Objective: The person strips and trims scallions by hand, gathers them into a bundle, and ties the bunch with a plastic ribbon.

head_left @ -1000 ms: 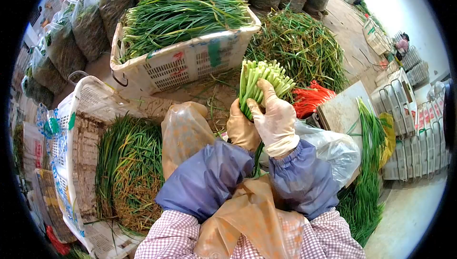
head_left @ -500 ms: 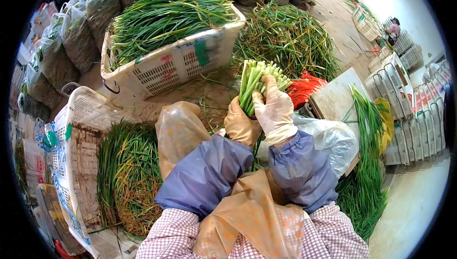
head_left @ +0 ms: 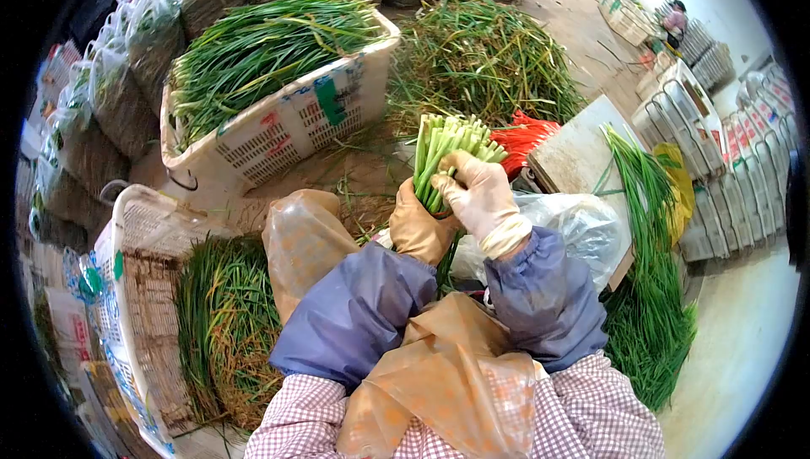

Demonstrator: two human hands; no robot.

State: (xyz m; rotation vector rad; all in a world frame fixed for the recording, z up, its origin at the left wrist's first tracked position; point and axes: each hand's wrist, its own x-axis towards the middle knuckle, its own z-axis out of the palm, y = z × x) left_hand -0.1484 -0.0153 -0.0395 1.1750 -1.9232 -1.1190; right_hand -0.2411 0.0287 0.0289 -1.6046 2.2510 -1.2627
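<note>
Both of my hands wear pale, stained gloves. My left hand (head_left: pixel 422 224) is wrapped round a bundle of green stalks (head_left: pixel 451 145), whose cut pale ends point up and away from me. Against the right side of the bundle, my right hand (head_left: pixel 481 197) has its thumb and fingers closed on the stalks. The leaves below my hands are mostly hidden by my gloves and sleeves. Just behind the bundle lies a heap of red ties (head_left: pixel 521 140), next to a board (head_left: pixel 578 151). Long green stalks (head_left: pixel 645 206) lie over the board's right side.
A white crate (head_left: pixel 295 126) full of green stalks stands ahead left. Another crate (head_left: pixel 139 290) at my left holds loose leaves (head_left: pixel 228 332). A leafy pile (head_left: pixel 489 62) lies ahead. Filled bags (head_left: pixel 126 96) line the back left; stacked crates (head_left: pixel 730 197) stand right. A person (head_left: pixel 675 20) is far off.
The view has turned right, so the crates and leafy pile appear farther left. My right hand has shifted lower on the bundle, and its fingers have moved toward the stalks near my left hand.
</note>
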